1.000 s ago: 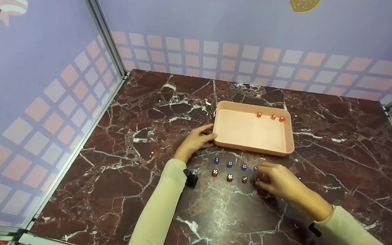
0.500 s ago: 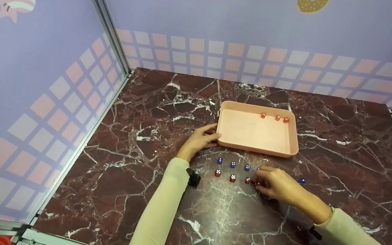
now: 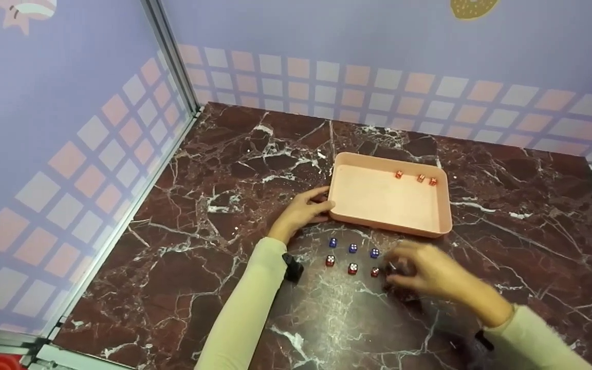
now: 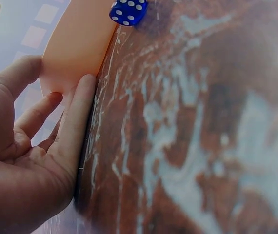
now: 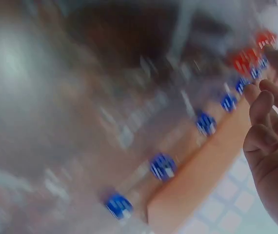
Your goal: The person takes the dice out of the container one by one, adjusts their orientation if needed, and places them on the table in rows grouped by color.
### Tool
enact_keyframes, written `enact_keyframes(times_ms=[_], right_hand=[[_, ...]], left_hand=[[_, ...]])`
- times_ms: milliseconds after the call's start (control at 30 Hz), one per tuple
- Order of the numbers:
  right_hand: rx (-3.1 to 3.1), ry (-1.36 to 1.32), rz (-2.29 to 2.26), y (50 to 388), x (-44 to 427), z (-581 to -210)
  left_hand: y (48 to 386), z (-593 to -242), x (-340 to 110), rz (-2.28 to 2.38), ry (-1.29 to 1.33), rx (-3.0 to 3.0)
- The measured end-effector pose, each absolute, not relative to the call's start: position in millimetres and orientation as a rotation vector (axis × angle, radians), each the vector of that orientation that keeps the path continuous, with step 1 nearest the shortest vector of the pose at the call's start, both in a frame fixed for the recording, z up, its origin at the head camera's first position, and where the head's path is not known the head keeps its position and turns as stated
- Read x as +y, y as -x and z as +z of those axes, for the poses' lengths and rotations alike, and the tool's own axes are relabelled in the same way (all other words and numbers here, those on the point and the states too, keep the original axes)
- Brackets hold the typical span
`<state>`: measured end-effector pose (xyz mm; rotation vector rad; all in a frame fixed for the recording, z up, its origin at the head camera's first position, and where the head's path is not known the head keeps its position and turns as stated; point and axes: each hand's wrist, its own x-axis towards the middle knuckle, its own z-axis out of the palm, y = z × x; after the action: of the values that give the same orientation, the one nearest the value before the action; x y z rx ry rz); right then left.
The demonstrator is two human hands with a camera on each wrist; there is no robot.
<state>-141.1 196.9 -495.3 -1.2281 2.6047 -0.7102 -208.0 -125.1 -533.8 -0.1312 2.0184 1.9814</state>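
My left hand (image 3: pixel 300 209) holds the near-left corner of a peach tray (image 3: pixel 391 229), its thumb at the rim and fingers against the outer wall. My right hand (image 3: pixel 432 270) hovers low at the right end of two rows of dice, thumb and fingers spread apart. Blue dice (image 3: pixel 353 248) form the row nearer the tray; red dice (image 3: pixel 352 269) form the row nearer me. In the blurred right wrist view, a red die (image 5: pixel 246 61) lies just off the fingertips, with no die visibly pinched. A blue die (image 4: pixel 128 11) shows beside the tray in the left wrist view.
Three red dice (image 3: pixel 399 174) sit inside the tray along its far side. The dark red marbled table (image 3: pixel 234 169) is bounded by a pale purple panel (image 3: pixel 357 31) at the back and another at the left.
My right hand's thumb and fingers have spread and drawn slightly right. A blue die seen beside the right wrist is now hidden. The left hand stays on the tray; the head view shifted slightly.
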Motion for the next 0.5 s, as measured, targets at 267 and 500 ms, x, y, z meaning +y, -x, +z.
enact_keyframes(times_ms=[267,500], right_hand=[[2.803,1.135,-0.808,190,203,-478],[2.943,0.936,-0.728,244,208,-479]], left_hand=[[208,-535,-125,1.969,0.144,2.029],[207,-535,-123,1.970,0.152,2.038]])
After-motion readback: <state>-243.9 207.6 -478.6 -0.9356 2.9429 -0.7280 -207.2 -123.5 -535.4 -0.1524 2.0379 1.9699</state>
